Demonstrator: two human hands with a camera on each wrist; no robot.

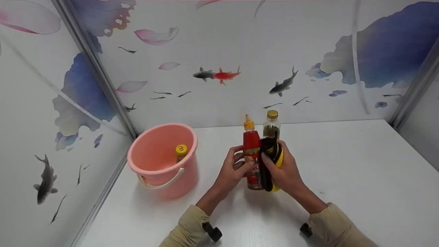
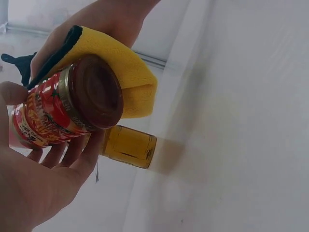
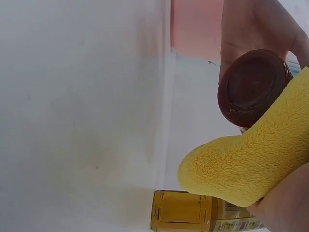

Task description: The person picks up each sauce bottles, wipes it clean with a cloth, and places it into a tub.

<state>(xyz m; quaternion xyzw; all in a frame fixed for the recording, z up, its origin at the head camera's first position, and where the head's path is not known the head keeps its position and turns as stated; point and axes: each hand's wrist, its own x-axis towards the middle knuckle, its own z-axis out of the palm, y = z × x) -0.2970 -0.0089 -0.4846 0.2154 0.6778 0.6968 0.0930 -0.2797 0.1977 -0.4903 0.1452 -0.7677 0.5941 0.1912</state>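
Note:
My left hand [image 1: 230,171] grips a red sauce bottle [image 1: 251,139] with an orange-yellow nozzle cap, its fingers behind the label and thumb in front. In the left wrist view the bottle's base [image 2: 99,92] shows, tilted toward the camera and raised off the table. A folded yellow cloth [image 3: 275,140] with a dark edge is gripped in my right hand [image 1: 289,169], up against the bottle's side. Behind the cloth stands a glass bottle [image 1: 272,126] with a gold cap and amber contents; its lower part is hidden in the head view.
A pink bucket [image 1: 183,180] with a white handle stands on the white table [image 1: 349,164] at the left. Inside it is a yellow-capped container [image 1: 181,149]. Printed wall panels [image 1: 219,41] border the table at the back and sides.

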